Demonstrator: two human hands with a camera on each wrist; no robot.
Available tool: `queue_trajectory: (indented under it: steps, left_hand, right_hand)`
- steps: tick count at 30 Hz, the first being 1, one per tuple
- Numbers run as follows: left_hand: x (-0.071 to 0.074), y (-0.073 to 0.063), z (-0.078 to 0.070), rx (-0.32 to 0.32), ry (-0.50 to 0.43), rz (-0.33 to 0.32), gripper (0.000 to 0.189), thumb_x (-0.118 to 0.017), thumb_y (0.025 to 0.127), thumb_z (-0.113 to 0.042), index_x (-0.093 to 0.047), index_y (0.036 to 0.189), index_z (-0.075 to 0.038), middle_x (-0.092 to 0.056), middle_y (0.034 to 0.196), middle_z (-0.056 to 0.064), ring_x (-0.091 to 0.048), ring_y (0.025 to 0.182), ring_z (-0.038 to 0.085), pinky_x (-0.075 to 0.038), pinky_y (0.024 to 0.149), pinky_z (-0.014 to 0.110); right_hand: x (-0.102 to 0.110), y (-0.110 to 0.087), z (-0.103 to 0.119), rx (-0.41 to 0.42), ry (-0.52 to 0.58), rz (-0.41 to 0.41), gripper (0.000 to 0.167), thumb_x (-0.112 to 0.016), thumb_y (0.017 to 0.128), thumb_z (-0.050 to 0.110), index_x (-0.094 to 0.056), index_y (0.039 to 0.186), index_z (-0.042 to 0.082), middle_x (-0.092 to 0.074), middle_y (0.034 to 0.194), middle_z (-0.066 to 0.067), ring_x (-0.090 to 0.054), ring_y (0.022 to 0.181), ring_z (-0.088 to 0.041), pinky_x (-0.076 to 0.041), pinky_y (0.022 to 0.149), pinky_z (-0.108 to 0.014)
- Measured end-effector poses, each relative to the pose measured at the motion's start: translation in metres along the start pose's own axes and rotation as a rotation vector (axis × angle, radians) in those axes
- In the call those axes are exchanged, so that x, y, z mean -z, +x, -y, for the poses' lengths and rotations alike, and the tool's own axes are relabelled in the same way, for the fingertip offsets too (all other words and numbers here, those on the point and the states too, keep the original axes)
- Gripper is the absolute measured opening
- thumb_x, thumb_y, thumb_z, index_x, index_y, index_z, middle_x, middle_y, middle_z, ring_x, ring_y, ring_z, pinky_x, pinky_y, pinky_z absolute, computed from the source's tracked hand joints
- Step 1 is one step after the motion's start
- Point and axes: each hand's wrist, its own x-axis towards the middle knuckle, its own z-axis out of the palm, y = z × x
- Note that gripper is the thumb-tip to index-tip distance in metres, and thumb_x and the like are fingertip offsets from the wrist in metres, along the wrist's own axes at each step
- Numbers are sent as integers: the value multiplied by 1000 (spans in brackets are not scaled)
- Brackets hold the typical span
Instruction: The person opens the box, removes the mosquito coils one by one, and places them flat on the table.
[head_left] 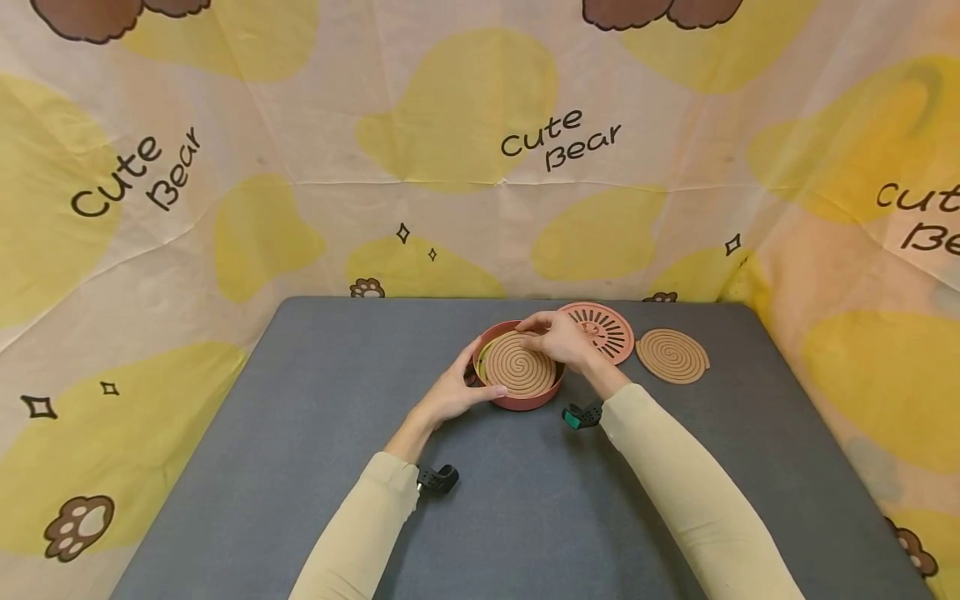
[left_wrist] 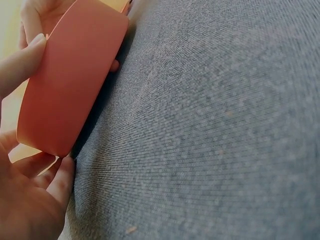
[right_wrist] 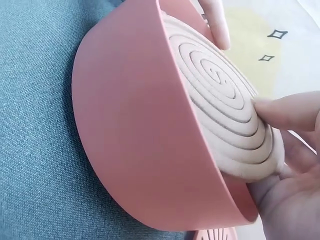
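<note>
A tan spiral mosquito coil (head_left: 520, 367) sits tilted in the mouth of a round reddish-pink box (head_left: 522, 403). My right hand (head_left: 566, 340) pinches the coil's far right edge between thumb and fingers; in the right wrist view that edge of the coil (right_wrist: 220, 100) rises above the rim. My left hand (head_left: 447, 392) grips the box from its left side, the thumb at the near rim. From the left wrist, the box's smooth outer wall (left_wrist: 75, 75) shows between thumb and fingers. A strip of yellow shows inside the box beside the coil.
Behind the right hand lies a pink slotted round lid (head_left: 618, 325), partly covered by that hand. A second mosquito coil (head_left: 672, 357) is on the grey table (head_left: 337, 375) to the lid's right. Printed cloth (head_left: 450, 125) hangs along the table's back and sides.
</note>
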Motion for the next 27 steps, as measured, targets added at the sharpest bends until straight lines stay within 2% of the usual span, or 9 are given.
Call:
queue_trajectory:
  steps: [6,13,17,22,27]
  left_hand:
    - [0,0,1,-5,15,-12,108,-87,82,-41,-17,164,-33,-27,165,4,-36,146,27,-36,114,50]
    - [0,1,-1,6,-17,28,106,-85,86,-34,-13,164,-33,-23,167,5,-35,147,28,-34,115,52]
    - [0,0,0,-2,-2,8,106,-86,84,-38,-17,163,-34,-28,164,3,-37,146,26,-35,115,50]
    - [0,-1,0,-2,-3,2,108,-87,83,-38,-16,164,-31,-28,164,5,-35,147,26,-34,116,48]
    - [-1,-1,-2,12,2,-6,108,-87,82,-39,-18,164,-34,-29,164,5,-39,145,27,-37,114,49]
  right_hand:
    - [7,-2,2,27,58,-22,27,-74,95,11,-73,121,5,-65,125,-15,-65,104,-28,-58,80,-34]
    - [18,-10,6,18,89,-37,29,-72,96,11,-71,124,5,-66,127,-14,-65,105,-28,-58,79,-33]
    - [26,-17,9,18,102,-61,30,-73,96,12,-71,125,5,-67,125,-15,-65,107,-29,-58,78,-33]
    - [39,-26,10,22,140,-81,33,-73,96,11,-69,127,3,-66,125,-17,-64,108,-29,-59,76,-31]
    - [53,-38,9,21,148,-105,33,-73,96,12,-69,127,3,-66,126,-17,-64,106,-27,-59,75,-30]
